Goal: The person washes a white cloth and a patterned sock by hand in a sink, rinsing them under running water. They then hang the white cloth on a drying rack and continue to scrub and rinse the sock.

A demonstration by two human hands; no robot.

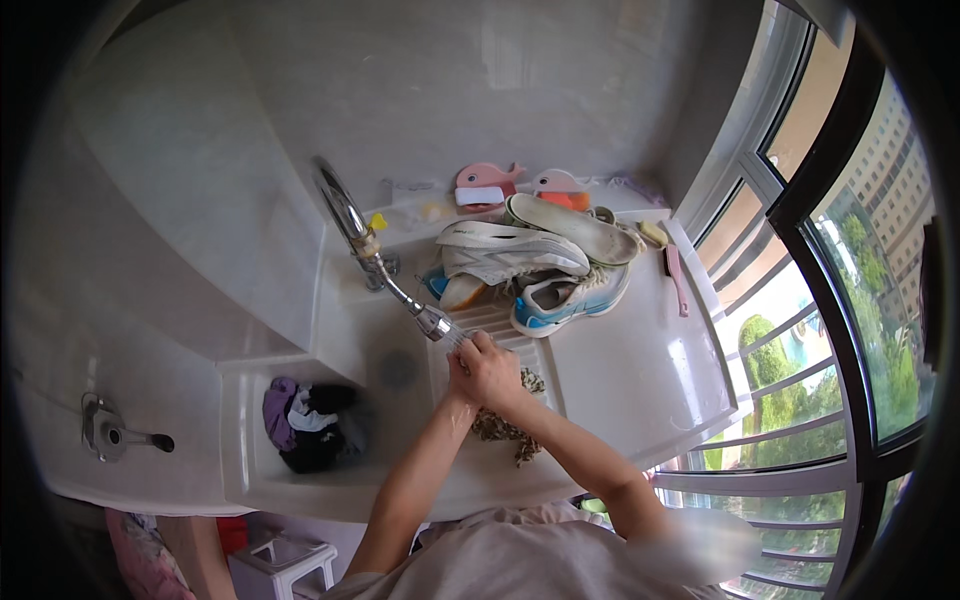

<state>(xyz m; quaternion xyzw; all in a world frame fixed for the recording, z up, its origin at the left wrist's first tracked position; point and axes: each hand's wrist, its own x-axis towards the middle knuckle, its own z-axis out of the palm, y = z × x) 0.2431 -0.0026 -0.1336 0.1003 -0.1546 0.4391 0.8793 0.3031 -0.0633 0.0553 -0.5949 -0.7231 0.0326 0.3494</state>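
Both of my hands are pressed together over the ribbed washboard (491,324) of a white laundry sink. My right hand (495,369) lies over my left hand (459,384), which it partly covers. They grip a brown-and-cream patterned cloth (499,427), bunched up, its loose ends hanging out below and to the right of my wrists. Water runs onto my fingers from the clear spray head (435,324) of a chrome faucet (341,206). How the fingers close around the cloth is hidden.
Several wet-looking sneakers (510,251) and a shoe insole (577,229) are piled behind the washboard. A pink brush (675,281) and a soap bar (652,232) lie at right. Dark and purple clothes (311,427) fill the basin's left corner. Whale-shaped soap holders (487,180) stand behind.
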